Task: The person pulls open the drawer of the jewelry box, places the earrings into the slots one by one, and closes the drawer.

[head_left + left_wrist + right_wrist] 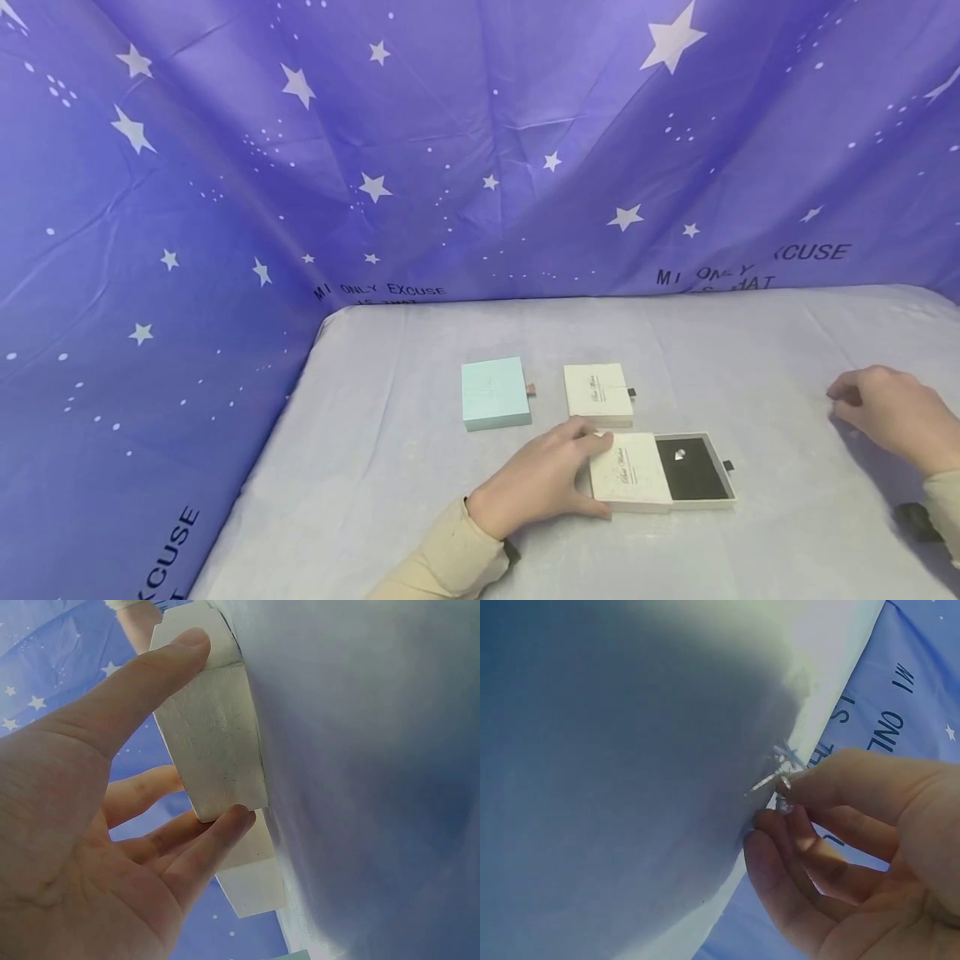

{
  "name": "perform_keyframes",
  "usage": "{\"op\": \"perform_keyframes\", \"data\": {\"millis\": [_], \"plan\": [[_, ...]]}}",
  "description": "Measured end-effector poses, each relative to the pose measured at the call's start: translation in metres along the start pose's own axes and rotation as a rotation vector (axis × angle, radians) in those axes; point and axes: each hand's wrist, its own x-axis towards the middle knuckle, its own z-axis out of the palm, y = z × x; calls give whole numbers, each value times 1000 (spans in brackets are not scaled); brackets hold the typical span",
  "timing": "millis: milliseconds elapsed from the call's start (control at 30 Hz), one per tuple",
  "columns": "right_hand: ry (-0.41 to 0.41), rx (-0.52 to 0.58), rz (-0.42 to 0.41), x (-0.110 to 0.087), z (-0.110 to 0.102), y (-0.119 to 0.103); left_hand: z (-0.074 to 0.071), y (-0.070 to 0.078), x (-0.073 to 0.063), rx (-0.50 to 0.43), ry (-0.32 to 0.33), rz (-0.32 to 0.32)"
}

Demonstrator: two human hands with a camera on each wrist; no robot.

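My left hand [542,477] grips the left end of a cream slide-out jewelry box [637,479], thumb on the near side and fingers on the far side. The box's drawer [731,492] sticks out to the right, with a black insert [693,483] and a small shiny silver piece [680,455] on it. Off to the right, my right hand [896,412] is low over the table. In the right wrist view, its thumb and fingertips pinch a small sparkling silver piece of jewelry [781,774], whose exact kind I cannot tell.
Behind the held box lies a second cream box [600,392] with a black pull tab, closed. A light teal box [495,393] with a pinkish tab is left of it. The table wears a pale cloth [360,467]; a purple star-printed curtain [465,108] hangs behind and at left.
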Motion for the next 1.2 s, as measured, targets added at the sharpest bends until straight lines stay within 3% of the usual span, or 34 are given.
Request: {"op": "perform_keyframes", "data": {"millis": [200,333,767,1033,1200], "plan": [[136,26,-43,-1,-2,-2,1,-1,-1,5,0,0],[182,47,-58,-3,-7,-11,2,-1,-1,4,4,1],[210,81,-209,-14,-8,-62,2,-1,-2,3,8,3],[272,102,-355,-17,-1,-80,0,-1,-1,-5,2,-4],[264,100,-385,-21,0,-90,0,0,-1,0,0,-1]]}}
